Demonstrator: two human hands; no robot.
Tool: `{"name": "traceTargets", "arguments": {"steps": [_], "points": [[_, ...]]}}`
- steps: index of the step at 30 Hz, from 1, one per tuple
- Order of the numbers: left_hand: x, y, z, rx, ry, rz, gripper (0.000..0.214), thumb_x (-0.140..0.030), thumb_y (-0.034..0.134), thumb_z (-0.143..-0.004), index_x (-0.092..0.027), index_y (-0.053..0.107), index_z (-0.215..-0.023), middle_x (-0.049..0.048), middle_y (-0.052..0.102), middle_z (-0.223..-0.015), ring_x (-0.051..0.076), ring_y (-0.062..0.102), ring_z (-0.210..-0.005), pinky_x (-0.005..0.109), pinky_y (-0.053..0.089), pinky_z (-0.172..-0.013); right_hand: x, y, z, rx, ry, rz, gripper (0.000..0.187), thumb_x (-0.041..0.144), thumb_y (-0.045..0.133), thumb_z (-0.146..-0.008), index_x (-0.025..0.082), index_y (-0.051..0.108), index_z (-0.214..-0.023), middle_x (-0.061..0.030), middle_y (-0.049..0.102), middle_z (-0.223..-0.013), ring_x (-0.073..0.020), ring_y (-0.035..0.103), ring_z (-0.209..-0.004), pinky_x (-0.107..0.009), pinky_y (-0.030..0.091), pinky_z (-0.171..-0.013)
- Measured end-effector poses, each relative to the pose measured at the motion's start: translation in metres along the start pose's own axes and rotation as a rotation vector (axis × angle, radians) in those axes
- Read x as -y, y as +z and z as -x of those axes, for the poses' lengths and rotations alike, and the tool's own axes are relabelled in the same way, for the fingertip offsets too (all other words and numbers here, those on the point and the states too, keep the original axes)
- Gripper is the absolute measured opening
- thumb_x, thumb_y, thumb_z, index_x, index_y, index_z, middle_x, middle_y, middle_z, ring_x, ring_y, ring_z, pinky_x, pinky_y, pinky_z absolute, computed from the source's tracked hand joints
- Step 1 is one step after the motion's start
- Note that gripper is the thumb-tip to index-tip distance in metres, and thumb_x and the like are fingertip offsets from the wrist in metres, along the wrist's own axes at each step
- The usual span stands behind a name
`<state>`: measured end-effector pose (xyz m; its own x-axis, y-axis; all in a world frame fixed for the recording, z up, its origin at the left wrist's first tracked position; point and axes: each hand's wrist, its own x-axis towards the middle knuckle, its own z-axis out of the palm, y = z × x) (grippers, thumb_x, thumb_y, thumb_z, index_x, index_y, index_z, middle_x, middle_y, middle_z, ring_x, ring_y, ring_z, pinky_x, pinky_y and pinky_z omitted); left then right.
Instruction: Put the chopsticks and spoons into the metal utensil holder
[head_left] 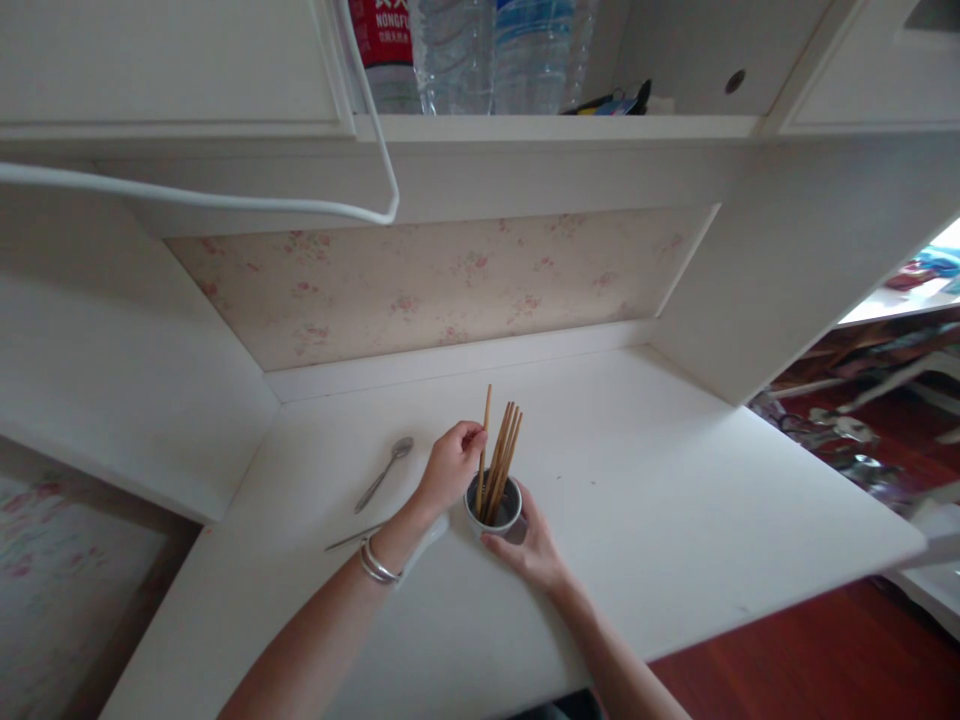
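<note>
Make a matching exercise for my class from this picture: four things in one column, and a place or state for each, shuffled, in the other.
Things:
1. Left hand
2. Right hand
3. Metal spoon
4. Red-labelled bottle

Places and states:
A. Lying on the white tabletop
B. Standing on the open shelf above
C. Pinching one chopstick
D. Holding the side of the cup

Right pairs: 1-C, 2-D, 3-A, 4-B

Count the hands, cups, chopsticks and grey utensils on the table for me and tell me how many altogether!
Hands: 2, left hand and right hand
Cup: 1
Chopsticks: at least 5; they overlap
Grey utensils: 2, spoon and a partly hidden one
Total: at least 10
</note>
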<state>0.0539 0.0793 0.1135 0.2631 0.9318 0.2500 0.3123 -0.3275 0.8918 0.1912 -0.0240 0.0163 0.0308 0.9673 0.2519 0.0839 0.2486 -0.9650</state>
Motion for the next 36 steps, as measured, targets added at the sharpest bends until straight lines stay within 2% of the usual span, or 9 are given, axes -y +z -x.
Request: {"name": "traceTargets", "arguments": {"steps": [5,11,19,23,28,31,36], "points": [[0.001,0.003,0.008,0.037,0.034,-0.061,0.024,-0.037,0.049,-0.092,-0.018,0.063,-0.096,0.0056,0.070,-0.089,0.018,0.065,-0.082,0.028,0.049,-0.076,0.001,-0.001,-0.002,0.031,-0.003,-0.015,0.076,0.038,0.077,-0.074,0.023,0.041,-0.139,-0.0136,0.055,-0.136,-0.0328,0.052,-0.125,-0.054,0.038,-0.107],[0.006,0.004,0.017,0.014,0.028,-0.073,0.023,-0.037,0.049,-0.093,-0.019,0.063,-0.096,0.0052,0.070,-0.091,0.018,0.065,-0.083,0.030,0.049,-0.079,0.005,-0.009,-0.011,0.116,0.005,-0.026,0.075,0.041,0.076,-0.075,0.021,0.041,-0.138,-0.0146,0.056,-0.135,-0.0325,0.053,-0.122,-0.052,0.040,-0.105],[0.018,0.006,0.022,0.019,-0.073,0.143,0.025,-0.041,0.056,-0.089,-0.018,0.058,-0.096,0.0057,0.066,-0.094,0.018,0.063,-0.088,0.032,0.049,-0.085,0.007,-0.023,-0.026,0.278,0.084,-0.102,0.082,0.031,0.080,-0.071,0.023,0.038,-0.141,-0.0119,0.055,-0.137,-0.0300,0.052,-0.125,-0.050,0.038,-0.107],[0.021,0.005,0.037,0.043,-0.154,0.359,0.040,-0.048,0.062,-0.085,-0.017,0.055,-0.110,0.0094,0.064,-0.108,0.020,0.061,-0.104,0.036,0.047,-0.094,0.013,-0.030,-0.032,0.340,0.108,-0.151,0.083,0.027,0.081,-0.070,0.023,0.038,-0.141,-0.0120,0.052,-0.140,-0.0292,0.050,-0.127,-0.050,0.037,-0.109],[0.021,0.011,0.072,0.210,-0.162,0.550,0.081,-0.037,0.081,-0.070,-0.020,0.038,-0.137,0.0129,0.051,-0.139,0.025,0.047,-0.130,0.040,0.035,-0.110,0.023,-0.038,-0.034,0.406,0.114,-0.077,0.078,0.028,0.079,-0.072,0.022,0.041,-0.140,-0.0118,0.055,-0.138,-0.0292,0.052,-0.125,-0.050,0.039,-0.108],[0.027,0.024,0.086,0.142,-0.149,0.568,0.092,-0.033,0.086,-0.063,-0.020,0.035,-0.139,0.0135,0.051,-0.139,0.027,0.048,-0.129,0.041,0.036,-0.110,0.023,-0.041,-0.034,0.431,0.106,-0.015,0.080,0.029,0.080,-0.072,0.022,0.040,-0.141,-0.0129,0.055,-0.138,-0.0302,0.053,-0.126,-0.051,0.038,-0.108],[0.037,0.040,0.090,0.057,-0.147,0.530,0.074,-0.032,0.085,-0.063,-0.019,0.049,-0.126,0.0103,0.062,-0.122,0.026,0.059,-0.114,0.042,0.044,-0.101,0.022,-0.044,-0.032,0.463,0.070,0.076,0.075,0.025,0.076,-0.075,0.023,0.041,-0.141,-0.0125,0.056,-0.137,-0.0299,0.053,-0.126,-0.052,0.038,-0.108]]}}
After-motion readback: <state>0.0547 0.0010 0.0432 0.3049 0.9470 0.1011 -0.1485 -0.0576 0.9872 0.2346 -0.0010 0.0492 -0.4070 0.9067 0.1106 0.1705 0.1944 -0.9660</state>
